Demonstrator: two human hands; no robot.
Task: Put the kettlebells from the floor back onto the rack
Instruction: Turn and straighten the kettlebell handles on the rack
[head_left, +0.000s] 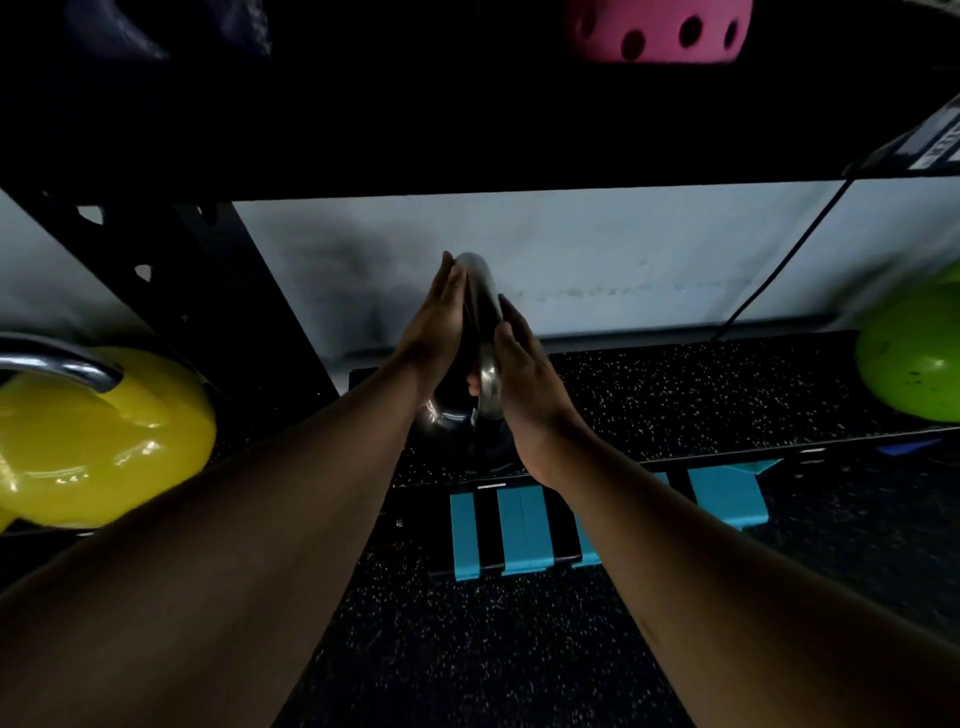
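A dark kettlebell (447, 423) with a shiny steel handle (483, 296) stands on the rack's low speckled shelf (701, 389), in the middle of the view. My left hand (434, 332) lies flat against the handle's left side, fingers straight and pointing away. My right hand (524, 384) presses on the handle's right side, its thumb tucked inside the loop. A yellow kettlebell (104, 436) sits at the left and a green kettlebell (914, 353) on the same shelf at the right.
A black perforated rack upright (223, 291) rises between the yellow kettlebell and the shelf. A dark upper shelf (467, 130) hangs overhead with a pink holed object (660, 31) on it. Blue tape strips (519, 525) mark the floor below; a cable (779, 260) runs down the wall.
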